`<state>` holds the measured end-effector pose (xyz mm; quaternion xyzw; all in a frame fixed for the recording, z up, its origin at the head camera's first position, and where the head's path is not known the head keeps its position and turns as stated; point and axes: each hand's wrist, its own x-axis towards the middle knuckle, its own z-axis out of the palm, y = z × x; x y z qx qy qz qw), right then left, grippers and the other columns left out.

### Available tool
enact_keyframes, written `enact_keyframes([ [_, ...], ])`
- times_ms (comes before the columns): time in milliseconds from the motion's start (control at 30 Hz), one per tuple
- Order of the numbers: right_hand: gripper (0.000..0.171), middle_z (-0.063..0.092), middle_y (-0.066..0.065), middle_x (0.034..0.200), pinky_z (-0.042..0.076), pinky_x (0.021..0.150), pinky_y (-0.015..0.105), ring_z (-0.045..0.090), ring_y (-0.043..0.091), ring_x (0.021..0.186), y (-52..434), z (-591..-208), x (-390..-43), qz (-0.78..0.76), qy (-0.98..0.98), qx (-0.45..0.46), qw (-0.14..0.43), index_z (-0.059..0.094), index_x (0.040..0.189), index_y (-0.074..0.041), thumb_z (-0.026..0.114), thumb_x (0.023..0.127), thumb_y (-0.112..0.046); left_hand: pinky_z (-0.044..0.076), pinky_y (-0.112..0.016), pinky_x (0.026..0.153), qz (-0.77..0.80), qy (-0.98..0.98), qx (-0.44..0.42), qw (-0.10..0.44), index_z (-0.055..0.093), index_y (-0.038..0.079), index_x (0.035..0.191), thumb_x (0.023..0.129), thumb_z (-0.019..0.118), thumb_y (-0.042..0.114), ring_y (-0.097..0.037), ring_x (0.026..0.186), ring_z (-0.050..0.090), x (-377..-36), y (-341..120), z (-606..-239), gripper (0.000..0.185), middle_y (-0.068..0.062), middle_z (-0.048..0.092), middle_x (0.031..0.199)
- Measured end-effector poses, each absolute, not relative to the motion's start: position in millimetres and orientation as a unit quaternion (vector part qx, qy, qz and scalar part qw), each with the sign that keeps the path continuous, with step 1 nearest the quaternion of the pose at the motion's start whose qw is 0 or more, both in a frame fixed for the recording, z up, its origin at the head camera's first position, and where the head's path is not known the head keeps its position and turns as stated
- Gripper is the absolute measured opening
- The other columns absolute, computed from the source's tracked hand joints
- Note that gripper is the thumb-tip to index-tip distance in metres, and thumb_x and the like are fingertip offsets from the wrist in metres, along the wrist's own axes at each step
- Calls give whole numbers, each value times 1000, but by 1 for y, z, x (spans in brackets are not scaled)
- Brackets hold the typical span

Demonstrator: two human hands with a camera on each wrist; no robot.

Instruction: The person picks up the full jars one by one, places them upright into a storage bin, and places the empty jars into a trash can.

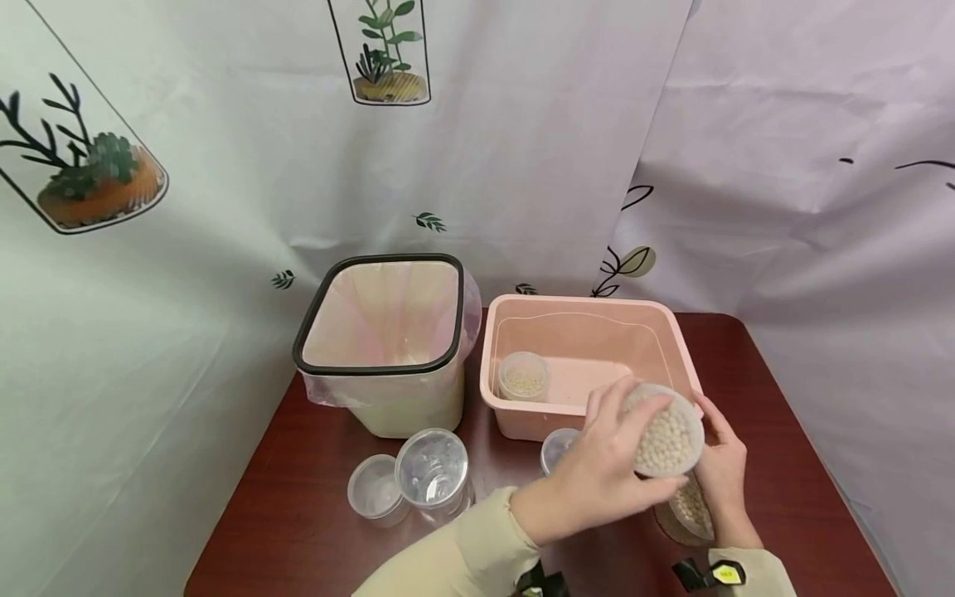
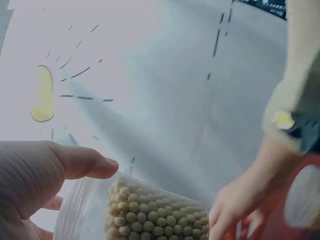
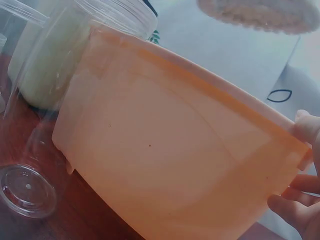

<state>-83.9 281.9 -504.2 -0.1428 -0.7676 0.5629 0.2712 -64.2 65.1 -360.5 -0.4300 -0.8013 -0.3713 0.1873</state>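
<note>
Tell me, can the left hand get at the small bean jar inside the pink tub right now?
Probably not yet. The left hand is gripping a bean-filled jar, so it has no free fingers. The path itself looks open: the small jar stands uncovered in the pink tub, just beyond that hand.

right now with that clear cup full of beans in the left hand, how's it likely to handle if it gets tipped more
The cup of beans looks thin, clear plastic, so it probably flexes under a squeeze. Packed nearly full, it is likely fairly heavy for its size. The left hand holds it tilted with no lid visible, so the small round beans would probably spill and roll.
</note>
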Motion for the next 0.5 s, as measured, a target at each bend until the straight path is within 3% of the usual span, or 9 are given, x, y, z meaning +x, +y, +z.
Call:
enact_keyframes([
  [133, 41, 62, -3, 101, 42, 61, 11, 53, 6, 79, 299, -537, -95, 539, -780, -162, 274, 60, 125, -30, 67, 85, -33, 42, -23, 86, -383, -803, -409, 202, 47, 8, 126, 64, 84, 29, -26, 113, 38, -79, 60, -351, 75, -17, 38, 129],
  [333, 44, 59, -6, 119, 42, 65, 8, 53, 4, 87, 300, -542, -96, 532, -782, -174, 276, 58, 125, -35, 69, 83, -37, 41, -26, 84, -392, -808, -383, 216, 50, 8, 121, 63, 84, 28, -27, 111, 38, -103, 53, -345, 70, -13, 40, 125],
  [500, 44, 60, -3, 102, 42, 63, 9, 52, 5, 79, 294, -533, -94, 539, -775, -178, 278, 60, 125, -33, 69, 83, -36, 44, -27, 81, -407, -809, -366, 213, 50, 8, 122, 63, 85, 25, -29, 111, 38, -121, 50, -345, 70, -15, 39, 127],
])
